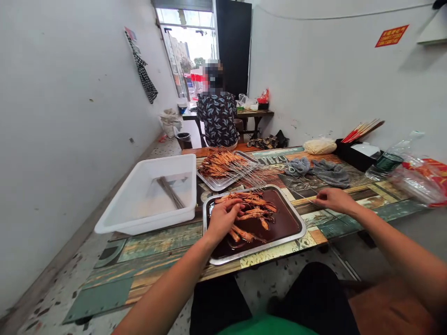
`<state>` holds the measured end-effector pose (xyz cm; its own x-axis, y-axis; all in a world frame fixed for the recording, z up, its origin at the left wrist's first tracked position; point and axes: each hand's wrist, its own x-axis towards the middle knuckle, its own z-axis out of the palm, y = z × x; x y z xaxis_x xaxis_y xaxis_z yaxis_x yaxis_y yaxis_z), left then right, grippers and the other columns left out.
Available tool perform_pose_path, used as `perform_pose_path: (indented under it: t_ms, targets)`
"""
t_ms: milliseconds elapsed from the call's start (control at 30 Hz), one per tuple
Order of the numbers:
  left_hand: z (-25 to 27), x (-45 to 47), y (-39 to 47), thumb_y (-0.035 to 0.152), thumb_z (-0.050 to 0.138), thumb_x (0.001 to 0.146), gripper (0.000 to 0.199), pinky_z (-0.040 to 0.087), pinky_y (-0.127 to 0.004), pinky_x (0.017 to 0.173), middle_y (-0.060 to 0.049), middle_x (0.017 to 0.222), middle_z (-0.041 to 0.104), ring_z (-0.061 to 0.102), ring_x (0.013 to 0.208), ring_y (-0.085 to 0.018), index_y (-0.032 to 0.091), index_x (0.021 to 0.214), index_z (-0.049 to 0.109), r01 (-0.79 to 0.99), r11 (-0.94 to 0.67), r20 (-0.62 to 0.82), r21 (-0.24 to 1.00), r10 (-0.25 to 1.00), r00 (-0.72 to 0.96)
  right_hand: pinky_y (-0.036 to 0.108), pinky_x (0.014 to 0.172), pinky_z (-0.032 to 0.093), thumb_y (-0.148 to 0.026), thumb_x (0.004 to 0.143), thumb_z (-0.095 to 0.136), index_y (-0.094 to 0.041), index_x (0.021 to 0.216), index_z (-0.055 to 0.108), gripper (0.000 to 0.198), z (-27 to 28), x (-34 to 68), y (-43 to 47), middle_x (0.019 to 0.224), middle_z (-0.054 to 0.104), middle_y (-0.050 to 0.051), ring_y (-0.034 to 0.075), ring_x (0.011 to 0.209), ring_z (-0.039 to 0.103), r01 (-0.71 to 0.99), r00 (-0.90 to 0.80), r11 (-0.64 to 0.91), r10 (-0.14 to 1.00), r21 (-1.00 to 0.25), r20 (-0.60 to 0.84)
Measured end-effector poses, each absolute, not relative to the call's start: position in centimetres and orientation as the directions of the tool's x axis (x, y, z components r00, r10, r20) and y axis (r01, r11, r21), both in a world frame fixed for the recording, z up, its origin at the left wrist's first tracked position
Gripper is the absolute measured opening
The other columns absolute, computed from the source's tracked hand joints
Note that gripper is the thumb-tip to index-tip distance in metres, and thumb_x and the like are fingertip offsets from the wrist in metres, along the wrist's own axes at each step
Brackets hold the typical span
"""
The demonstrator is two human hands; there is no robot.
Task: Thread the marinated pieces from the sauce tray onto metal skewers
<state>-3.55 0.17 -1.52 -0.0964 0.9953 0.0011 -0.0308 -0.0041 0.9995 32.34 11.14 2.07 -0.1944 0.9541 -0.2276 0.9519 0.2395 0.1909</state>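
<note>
My left hand (223, 217) is over the near metal tray (303, 229), fingers curled and pressed together among long, orange-brown food pieces (246, 232) lying in dark red liquid. What its fingertips hold is hidden. To the right of the tray, my right hand (334, 200) pinches the end of a thin metal skewer (301, 194), which points away to the left. Behind the near tray stands a second metal tray (217, 185), heaped with skewered food (220, 163), its bare skewer ends fanning out toward the right.
A white plastic tub (143, 223) holding loose skewers (171, 191) stands left. Grey cloths (330, 173), a black box (354, 156) of red-ended sticks and a plastic bottle (391, 158) line the table's right. A person (217, 118) sits facing away at another table beyond.
</note>
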Motion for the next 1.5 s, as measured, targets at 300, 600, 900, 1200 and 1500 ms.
perform_pose_path:
  t_ms: [300, 600, 900, 1200, 1500]
  targets:
    - [-0.9, -3.9, 0.3, 0.03, 0.06, 0.07, 0.028, 0.045, -0.02, 0.052, -0.007, 0.08, 0.067, 0.06, 0.059, -0.01, 0.011, 0.091, 0.063, -0.087, -0.037, 0.022, 0.996, 0.985, -0.172, 0.038, 0.078, 0.048, -0.03, 0.085, 0.054, -0.012, 0.111, 0.054, 0.032, -0.2, 30.1, 9.8, 0.111, 0.056, 0.01, 0.019, 0.093, 0.057, 0.935, -0.155, 0.209, 0.967, 0.286, -0.2]
    - [-1.5, -4.1, 0.7, 0.03, 0.059, 0.071, 0.027, 0.046, -0.022, 0.053, -0.007, 0.081, 0.068, 0.061, 0.06, -0.011, 0.013, 0.091, 0.063, -0.032, -0.092, 0.084, 0.995, 0.976, -0.199, 0.035, 0.071, 0.048, -0.033, 0.085, 0.051, -0.013, 0.102, 0.057, 0.027, 1.7, 30.5, 9.3, 0.1, 0.06, 0.007, 0.017, 0.084, 0.059, 0.955, -0.076, 0.081, 0.997, 0.287, -0.028]
    - [1.1, -6.0, -0.7, 0.031, 0.061, 0.072, 0.018, 0.041, -0.03, 0.084, -0.005, 0.083, 0.068, 0.059, 0.083, -0.017, 0.019, 0.083, 0.07, 0.569, -0.33, 0.188, 0.753, 0.937, 0.295, 0.025, 0.058, 0.038, -0.027, 0.077, 0.051, -0.016, 0.092, 0.062, 0.021, 3.7, 30.4, 4.5, 0.081, 0.067, 0.008, 0.017, 0.072, 0.061, 0.99, 0.075, -0.031, 0.941, -0.137, 0.329]
    - [-0.1, -5.1, -0.7, 0.016, 0.057, 0.072, 0.01, 0.033, -0.034, 0.091, -0.007, 0.08, 0.064, 0.053, 0.088, -0.019, 0.017, 0.076, 0.066, 0.683, -0.597, 0.053, 0.421, 0.767, 0.639, 0.024, 0.038, 0.028, -0.042, 0.065, 0.059, -0.024, 0.082, 0.064, 0.025, -0.3, 26.8, -5.7, 0.051, 0.053, -0.002, 0.011, 0.042, 0.04, 0.433, 0.144, -0.091, 0.989, -0.897, -0.031]
    - [0.8, -3.9, -1.2, 0.023, 0.052, 0.078, 0.009, 0.034, -0.033, 0.084, -0.005, 0.078, 0.06, 0.052, 0.085, -0.019, 0.016, 0.074, 0.058, 0.797, -0.533, -0.009, 0.284, 0.83, 0.558, 0.026, 0.039, 0.029, -0.057, 0.064, 0.059, -0.021, 0.078, 0.064, 0.039, -2.1, 24.1, -9.0, 0.043, 0.045, -0.002, 0.013, 0.04, 0.038, 0.249, -0.091, -0.125, 0.984, -0.961, -0.151]
